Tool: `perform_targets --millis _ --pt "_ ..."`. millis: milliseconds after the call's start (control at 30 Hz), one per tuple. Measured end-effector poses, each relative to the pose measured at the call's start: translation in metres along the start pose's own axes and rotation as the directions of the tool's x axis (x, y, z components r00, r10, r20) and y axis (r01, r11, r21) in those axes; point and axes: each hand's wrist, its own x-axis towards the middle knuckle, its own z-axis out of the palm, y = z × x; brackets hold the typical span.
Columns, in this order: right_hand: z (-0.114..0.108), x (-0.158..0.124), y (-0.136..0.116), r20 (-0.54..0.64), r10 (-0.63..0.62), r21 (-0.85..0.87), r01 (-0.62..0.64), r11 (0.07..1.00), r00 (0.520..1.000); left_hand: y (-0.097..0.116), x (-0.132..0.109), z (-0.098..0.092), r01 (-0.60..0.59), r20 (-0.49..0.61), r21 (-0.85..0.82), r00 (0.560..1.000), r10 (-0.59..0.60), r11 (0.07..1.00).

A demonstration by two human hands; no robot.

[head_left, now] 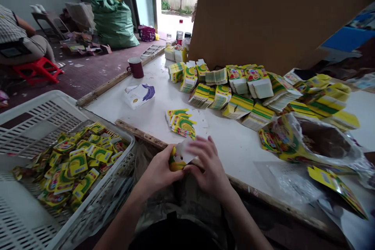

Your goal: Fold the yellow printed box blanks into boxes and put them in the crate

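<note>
My left hand (pixel 159 172) and my right hand (pixel 209 168) meet at the near edge of the white table (pixel 234 144). Both are closed on one small yellow carton (pixel 178 158), its white inside turned up. The fingers of my right hand are slightly blurred. Just beyond my hands lies a small pile of flat yellow-green carton blanks (pixel 181 123). To my left stands a white plastic crate (pixel 35 125) holding several folded yellow cartons (pixel 76 160).
Stacks of flat cartons (pixel 240 90) line the far side of the table before a brown cardboard sheet (pixel 263 11). A maroon mug (pixel 135 67), a white packet (pixel 139 94), bottles (pixel 179 39) and plastic bags (pixel 316 140) are also here. Another person (pixel 17 39) sits on a red stool far left.
</note>
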Motion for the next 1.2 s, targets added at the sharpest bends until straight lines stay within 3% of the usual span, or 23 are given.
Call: perform_targets --millis 67,100,133,200,267,367,433,500,600,667,800,900,1000,1200 --pt "0.01 -0.005 0.004 -0.136 0.275 0.249 -0.235 0.939 0.952 -0.004 -0.001 0.007 0.001 -0.134 0.037 0.991 0.004 0.999" --pt "0.015 -0.006 0.005 -0.116 0.405 0.401 -0.33 0.854 0.907 -0.005 -0.003 0.01 -0.007 -0.18 0.068 0.983 0.02 0.998" --pt "0.02 -0.007 0.007 -0.037 0.502 0.532 -0.408 0.742 0.864 -0.006 -0.004 0.013 -0.023 -0.205 0.093 0.978 0.042 0.995" --pt "0.029 -0.006 0.007 0.186 0.579 0.657 -0.538 0.528 0.794 -0.007 -0.005 0.019 -0.075 -0.228 0.121 0.968 0.101 0.99" --pt "0.035 -0.003 0.005 0.297 0.604 0.644 -0.622 0.446 0.74 -0.006 -0.006 0.024 -0.135 -0.221 0.138 0.961 0.164 0.981" --pt "0.037 0.003 0.004 0.3 0.634 0.606 -0.656 0.45 0.713 -0.004 -0.006 0.027 -0.171 -0.194 0.168 0.96 0.202 0.971" --pt "0.036 0.005 0.004 0.314 0.617 0.614 -0.65 0.448 0.722 -0.003 -0.006 0.025 -0.144 -0.172 0.177 0.969 0.175 0.974" --pt "0.033 0.003 0.005 0.329 0.554 0.609 -0.62 0.495 0.765 -0.004 -0.005 0.021 -0.096 -0.154 0.144 0.981 0.118 0.985" --pt "0.028 -0.002 0.002 0.341 0.41 0.522 -0.533 0.665 0.846 -0.006 -0.004 0.017 -0.024 -0.141 0.048 0.989 0.031 0.999" --pt "0.027 -0.004 -0.001 0.335 0.355 0.454 -0.479 0.751 0.873 -0.009 -0.004 0.018 -0.007 -0.138 -0.007 0.99 0.006 1.0" --pt "0.028 -0.004 0.0 0.226 0.407 0.41 -0.465 0.784 0.885 -0.014 -0.004 0.025 -0.043 -0.265 -0.089 0.964 0.017 0.995" --pt "0.027 -0.006 0.008 0.115 0.42 0.377 -0.431 0.82 0.9 -0.014 -0.003 0.022 -0.037 -0.36 -0.019 0.932 0.027 0.999" --pt "0.021 -0.01 0.015 0.196 0.263 0.254 -0.308 0.917 0.945 -0.01 -0.003 0.012 -0.018 -0.348 0.061 0.937 0.038 0.998" --pt "-0.004 -0.002 0.018 0.389 0.184 0.203 -0.278 0.939 0.903 -0.004 -0.005 0.0 -0.033 -0.259 0.1 0.964 0.058 0.994"
